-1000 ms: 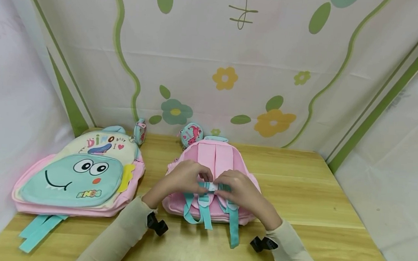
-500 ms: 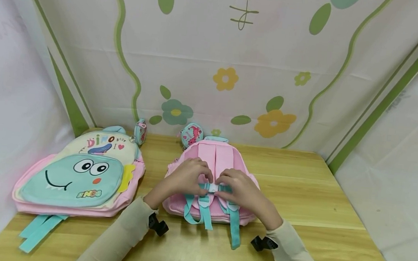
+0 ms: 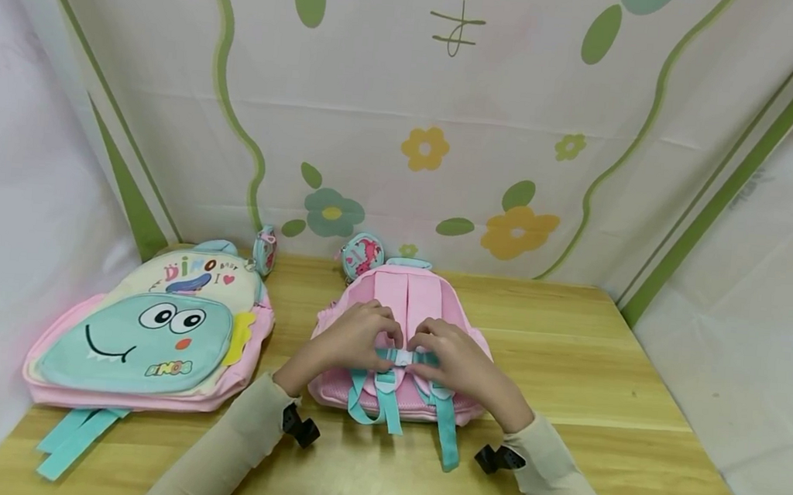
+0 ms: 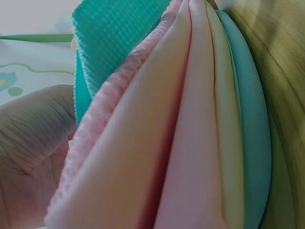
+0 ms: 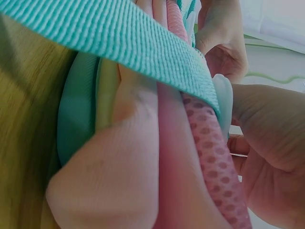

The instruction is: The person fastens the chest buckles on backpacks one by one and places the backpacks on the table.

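A pink backpack [image 3: 424, 296] lies back side up on the table, its shoulder straps facing me. Across those straps runs a teal chest strap with a white buckle [image 3: 403, 358] at its middle. My left hand [image 3: 356, 336] pinches the strap at the buckle's left side, and my right hand [image 3: 456, 355] does the same at its right. The left wrist view shows the backpack's bottom edge [image 4: 190, 119], which hides those fingertips. In the right wrist view, a teal strap [image 5: 119, 38] passes in front, and the right palm [image 5: 276, 148] is beside the pink mesh.
A second backpack [image 3: 133, 343] with a dinosaur face lies front side up at the left, teal strap ends [image 3: 82, 440] hanging toward me. A small round pouch [image 3: 362, 256] is at the pink backpack's top left. Printed cloth [image 3: 355, 65] stands behind the wooden table [image 3: 604, 357].
The fingertips of both hands have parted slightly, so more of the white buckle shows between them. The backpacks stay where they were.
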`<state>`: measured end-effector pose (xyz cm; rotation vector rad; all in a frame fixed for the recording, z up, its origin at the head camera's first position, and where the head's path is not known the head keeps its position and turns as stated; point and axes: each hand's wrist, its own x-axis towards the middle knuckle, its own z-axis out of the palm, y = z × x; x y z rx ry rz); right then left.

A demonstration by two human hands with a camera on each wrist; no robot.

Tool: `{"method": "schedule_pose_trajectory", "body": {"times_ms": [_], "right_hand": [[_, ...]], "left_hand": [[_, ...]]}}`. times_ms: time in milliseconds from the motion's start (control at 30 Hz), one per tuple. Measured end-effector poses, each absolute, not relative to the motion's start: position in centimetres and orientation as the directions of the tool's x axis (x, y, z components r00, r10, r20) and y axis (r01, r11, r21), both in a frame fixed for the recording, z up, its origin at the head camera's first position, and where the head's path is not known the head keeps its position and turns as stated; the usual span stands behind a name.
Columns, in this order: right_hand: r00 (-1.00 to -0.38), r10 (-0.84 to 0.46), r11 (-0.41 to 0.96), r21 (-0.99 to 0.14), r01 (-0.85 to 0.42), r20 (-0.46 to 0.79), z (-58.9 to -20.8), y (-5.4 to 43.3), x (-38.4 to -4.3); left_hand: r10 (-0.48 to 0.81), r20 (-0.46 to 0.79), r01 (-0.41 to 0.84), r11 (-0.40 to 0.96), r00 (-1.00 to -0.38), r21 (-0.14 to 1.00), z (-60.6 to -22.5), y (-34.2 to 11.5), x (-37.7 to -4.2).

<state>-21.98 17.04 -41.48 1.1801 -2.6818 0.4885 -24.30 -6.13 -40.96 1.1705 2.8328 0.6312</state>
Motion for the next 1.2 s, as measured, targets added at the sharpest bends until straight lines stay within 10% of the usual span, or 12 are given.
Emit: {"method": "schedule_pose_trajectory", "body": {"times_ms": [1200], "right_hand": [[-0.7,-0.636,0.619,-0.327,-0.714,0.325,-39.3,18.5,-22.1]], "left_hand": [[0.651,0.306,0.71,0.551,-0.695,0.439,-38.7,-7.0,-23.7]]}}
